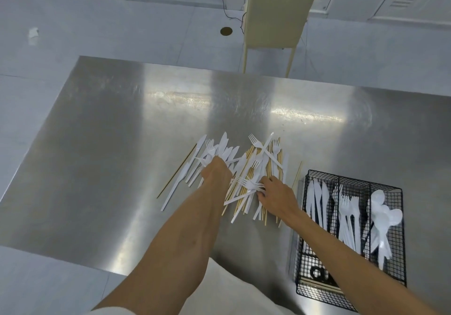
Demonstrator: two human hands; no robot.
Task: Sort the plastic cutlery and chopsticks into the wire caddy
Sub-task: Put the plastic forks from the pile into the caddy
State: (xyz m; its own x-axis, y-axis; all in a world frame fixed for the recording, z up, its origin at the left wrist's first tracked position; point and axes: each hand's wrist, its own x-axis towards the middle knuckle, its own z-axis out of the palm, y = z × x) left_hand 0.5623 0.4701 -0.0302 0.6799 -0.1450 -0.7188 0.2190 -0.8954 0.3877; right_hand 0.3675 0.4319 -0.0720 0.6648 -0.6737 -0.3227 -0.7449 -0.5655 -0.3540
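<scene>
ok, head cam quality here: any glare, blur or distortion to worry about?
Head view: bright glare streaks on the steel table beyond the cutlery pile; wide-angle bend in the table edges; wire caddy near end smeared by blur; fingers of left hand and right hand soft, grips hard to read.

Left hand (pixel 216 171), right hand (pixel 277 193) in cutlery pile (pixel 244 160); right perhaps pinching fork (pixel 247 184); caddy (pixel 353 182) beside.

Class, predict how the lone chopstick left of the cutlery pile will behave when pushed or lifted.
The chopstick looks thin and straight: probably stiff and very light. On the polished steel table it would likely slide or roll. Lying flat, it may be fiddly to pinch.
</scene>
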